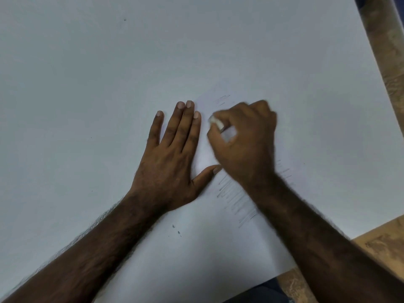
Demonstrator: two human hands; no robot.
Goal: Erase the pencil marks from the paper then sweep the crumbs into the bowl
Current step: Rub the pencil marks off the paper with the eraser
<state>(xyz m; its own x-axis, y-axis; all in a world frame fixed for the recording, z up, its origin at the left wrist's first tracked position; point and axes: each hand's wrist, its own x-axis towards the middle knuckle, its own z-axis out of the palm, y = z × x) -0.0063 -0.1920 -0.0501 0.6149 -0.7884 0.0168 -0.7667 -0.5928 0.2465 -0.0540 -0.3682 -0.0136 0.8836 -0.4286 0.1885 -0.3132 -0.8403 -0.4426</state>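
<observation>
A white sheet of paper (218, 241) lies on the white table, with grey pencil marks (236, 197) running under my right forearm and a fainter patch of pencil marks above my right hand. My left hand (172, 154) lies flat, fingers straight, pressing on the paper's left part. My right hand (244, 138) pinches a small white eraser (216, 121) between thumb and fingers and holds it against the paper; this hand is blurred. No bowl is in view.
The white table (87, 73) fills most of the view. A few dark specks (176, 229) lie on the paper near my left forearm. Brown patterned floor (387, 62) shows past the table's right edge and at the lower right corner.
</observation>
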